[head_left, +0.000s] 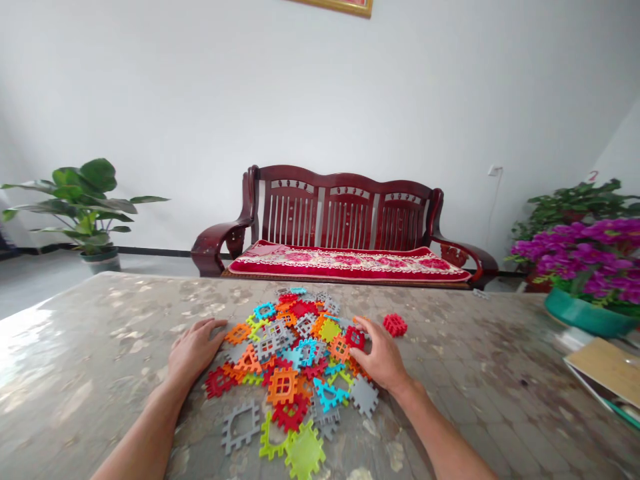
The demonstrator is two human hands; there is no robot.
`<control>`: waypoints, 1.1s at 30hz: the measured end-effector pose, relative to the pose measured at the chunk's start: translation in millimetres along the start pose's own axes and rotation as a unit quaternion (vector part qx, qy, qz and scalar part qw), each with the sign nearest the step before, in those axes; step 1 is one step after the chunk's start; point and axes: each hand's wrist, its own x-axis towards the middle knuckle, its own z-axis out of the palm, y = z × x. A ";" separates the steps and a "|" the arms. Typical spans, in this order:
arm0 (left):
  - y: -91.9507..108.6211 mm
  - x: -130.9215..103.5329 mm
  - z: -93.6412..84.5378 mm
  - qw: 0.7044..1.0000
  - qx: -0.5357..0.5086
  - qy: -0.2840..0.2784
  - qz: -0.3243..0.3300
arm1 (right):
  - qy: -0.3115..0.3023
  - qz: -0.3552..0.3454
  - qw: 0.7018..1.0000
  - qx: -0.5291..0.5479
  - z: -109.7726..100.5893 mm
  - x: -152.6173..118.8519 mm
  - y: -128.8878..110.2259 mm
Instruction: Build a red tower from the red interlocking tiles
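Interlocking toy panels with notched edges, in red, orange, grey, blue and lime, lie heaped on the table between my hands. My left hand [197, 347] rests flat at the heap's left side, palm down, holding nothing. An orange panel [238, 333] is nearest its fingertips. At the right side, my right hand [381, 357] has its thumb and forefinger at opposite edges of a red window panel [355, 337]. Nearest me lie a grey frame panel [241, 427] and a lime panel [305, 451]. An orange window panel [283, 387] lies on the heap.
A red block of notched panels [395, 325] sits apart, right of the heap. On the table's right are purple flowers in a teal pot [590, 313] and a brown folder or box [607, 370]. Beyond the patterned table [465, 387] stands a wooden bench [345, 207].
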 end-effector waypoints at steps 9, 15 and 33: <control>-3.2 1.7 1.7 1.000 0.006 0.001 0.005 | 0.170 0.079 0.973 -0.136 -25.8 14.7 51.4; -0.8 0.4 -0.4 1.000 0.008 -0.001 0.003 | 0.151 0.146 0.954 -0.215 -41.7 15.7 72.6; -3.2 0.9 1.4 1.000 0.002 -0.008 0.009 | 0.087 0.200 0.939 -0.266 -31.2 18.4 72.7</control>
